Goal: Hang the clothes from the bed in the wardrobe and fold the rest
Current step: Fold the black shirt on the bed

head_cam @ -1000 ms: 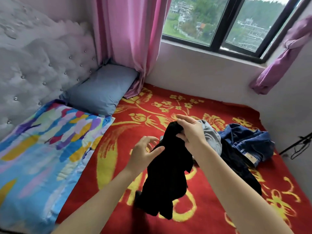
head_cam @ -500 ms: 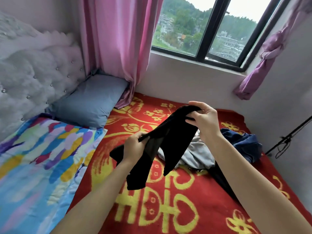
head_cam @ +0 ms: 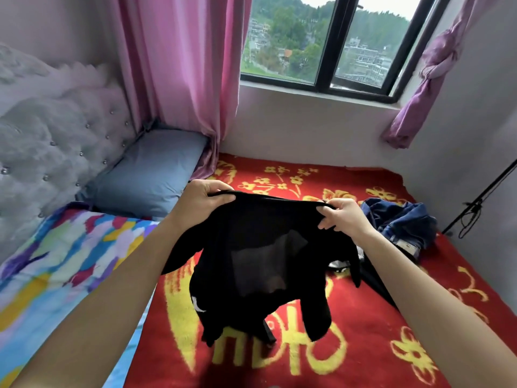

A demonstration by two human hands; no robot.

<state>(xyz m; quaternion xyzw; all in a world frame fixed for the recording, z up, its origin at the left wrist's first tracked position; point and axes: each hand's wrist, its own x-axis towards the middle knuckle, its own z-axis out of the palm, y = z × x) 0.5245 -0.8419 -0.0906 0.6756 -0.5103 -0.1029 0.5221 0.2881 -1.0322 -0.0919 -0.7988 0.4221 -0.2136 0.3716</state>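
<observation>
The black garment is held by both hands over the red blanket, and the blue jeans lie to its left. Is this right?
Wrong side. The left hand and right hand do hold the black garment over the red blanket, but the head view shows the blue jeans on its right.

The garment hangs over the bed, the left hand and right hand gripping its top edge. Jeans lie on the bed to its right. The pillow lies to its left, beside the headboard, with the window behind.

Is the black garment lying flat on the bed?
No, the left hand and right hand hold the black garment up by its top edge.
</observation>
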